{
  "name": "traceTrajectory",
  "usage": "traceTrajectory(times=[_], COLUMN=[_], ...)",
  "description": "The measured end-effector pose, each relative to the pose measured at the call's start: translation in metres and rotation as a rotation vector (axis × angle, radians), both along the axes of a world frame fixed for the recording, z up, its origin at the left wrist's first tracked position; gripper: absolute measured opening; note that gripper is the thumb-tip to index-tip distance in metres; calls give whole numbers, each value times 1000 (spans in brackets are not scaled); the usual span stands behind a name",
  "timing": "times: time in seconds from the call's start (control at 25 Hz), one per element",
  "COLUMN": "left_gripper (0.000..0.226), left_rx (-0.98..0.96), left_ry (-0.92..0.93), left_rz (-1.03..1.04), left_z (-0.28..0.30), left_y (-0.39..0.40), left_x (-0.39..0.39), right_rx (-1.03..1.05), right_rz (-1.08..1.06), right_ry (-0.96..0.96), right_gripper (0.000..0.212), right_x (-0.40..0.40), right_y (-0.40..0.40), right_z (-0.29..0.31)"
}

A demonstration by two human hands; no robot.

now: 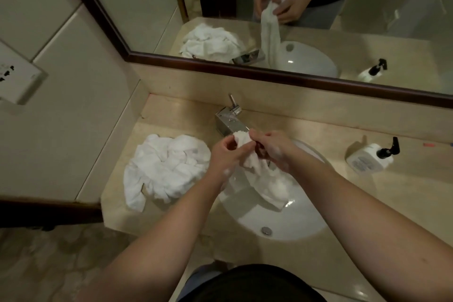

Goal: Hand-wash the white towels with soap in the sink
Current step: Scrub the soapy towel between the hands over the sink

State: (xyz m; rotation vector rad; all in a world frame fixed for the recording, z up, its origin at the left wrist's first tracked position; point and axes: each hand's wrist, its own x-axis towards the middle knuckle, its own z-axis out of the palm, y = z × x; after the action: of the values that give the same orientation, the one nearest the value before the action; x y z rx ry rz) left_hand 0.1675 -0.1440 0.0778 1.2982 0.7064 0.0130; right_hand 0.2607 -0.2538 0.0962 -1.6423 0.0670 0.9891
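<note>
Over the white oval sink (291, 223) I hold a wet white towel (264, 179) that hangs down into the basin, with soap foam on it. My left hand (226, 154) grips its upper part from the left. My right hand (272, 148) pinches the top end just below the chrome faucet (229, 122). Foam clings to both hands. A heap of other white towels (166, 169) lies on the counter to the left of the sink. The white soap bottle with a black pump (372, 157) lies on its side at the right.
The beige stone counter (367, 203) runs along a framed mirror (269, 19) that reflects the hands and the towels. The sink drain (266, 230) lies at the basin's near end. A wall socket plate (17, 78) is on the left wall.
</note>
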Motion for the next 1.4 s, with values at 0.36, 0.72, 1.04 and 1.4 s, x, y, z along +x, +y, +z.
traceTrajectory(times=[0.36, 0.72, 1.04, 1.4], left_gripper=[14, 8, 6, 16], left_rx=[-38, -162, -203, -143], left_ry=[218, 321, 335, 341], left_rz=[14, 60, 26, -61], left_z=[-30, -62, -70, -74], left_y=[80, 117, 130, 133], left_x=[15, 37, 50, 57], right_rx=[-382, -526, -583, -571], right_rz=[60, -200, -223, -307], right_ry=[-290, -444, -513, -386], right_gripper=[54, 49, 51, 46], right_x=[28, 85, 100, 126], right_y=[69, 127, 155, 153], right_z=[-41, -86, -106, -116])
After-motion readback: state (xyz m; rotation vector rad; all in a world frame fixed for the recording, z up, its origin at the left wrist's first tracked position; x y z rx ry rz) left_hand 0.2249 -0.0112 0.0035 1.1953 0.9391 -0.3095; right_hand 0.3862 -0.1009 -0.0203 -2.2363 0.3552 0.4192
